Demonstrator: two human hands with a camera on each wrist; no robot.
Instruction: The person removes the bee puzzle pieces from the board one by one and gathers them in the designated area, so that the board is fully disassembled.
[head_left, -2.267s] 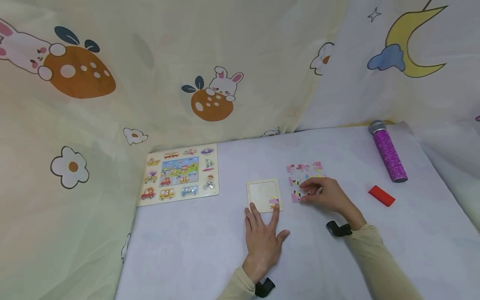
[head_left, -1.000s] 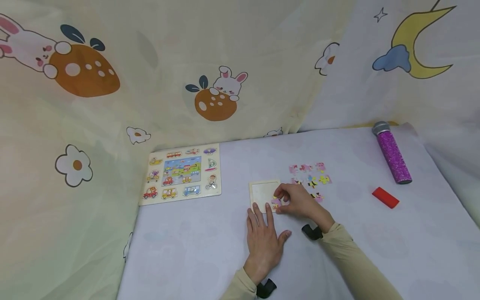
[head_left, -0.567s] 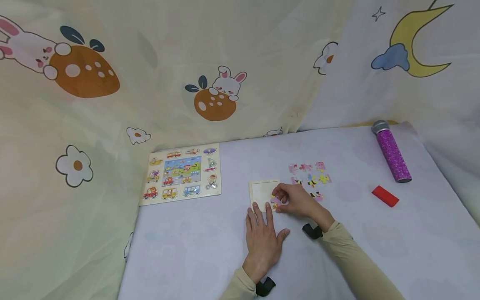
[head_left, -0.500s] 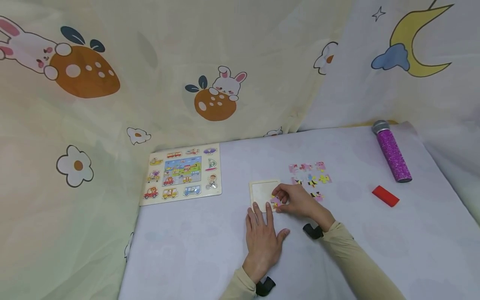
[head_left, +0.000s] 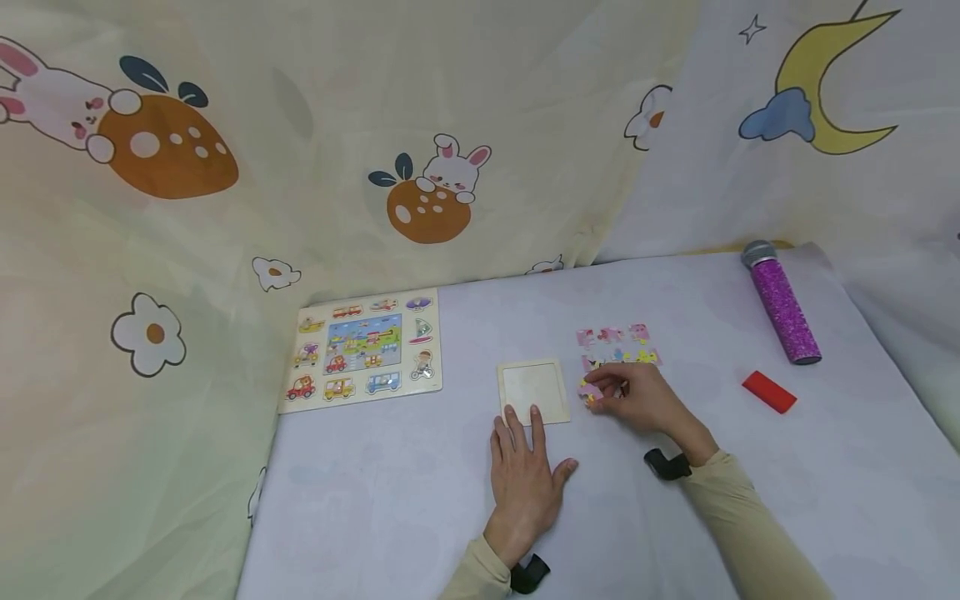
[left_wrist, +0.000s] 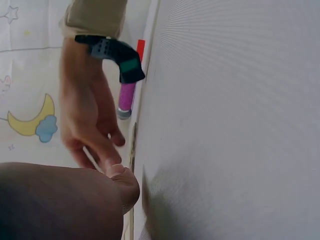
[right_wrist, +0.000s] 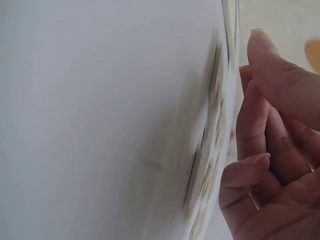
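My left hand (head_left: 525,487) lies palm down with straight fingers, the tips of two resting on the near rim of a small wooden puzzle frame (head_left: 565,392). The inside of the frame is bare. To its right, my right hand (head_left: 647,400) pinches a pink and yellow puzzle piece (head_left: 590,392) between thumb and fingers, low by the table. More pink jigsaw pieces (head_left: 610,335) lie in rows beyond that hand, some hidden under it. In the right wrist view, the thumb (right_wrist: 285,75) and curled fingers show, and blurred pieces (right_wrist: 199,175) lie on the table.
A board with vehicle pictures (head_left: 363,350) lies at the back left. On the right are a glittery purple microphone (head_left: 783,308) and a red block (head_left: 769,392). A printed curtain (head_left: 315,167) stands behind the white table (head_left: 360,500).
My right hand has moved right, away from the frame's lower right corner. The pink pieces seen in that corner are gone from the frame. My left hand stays on the rim.
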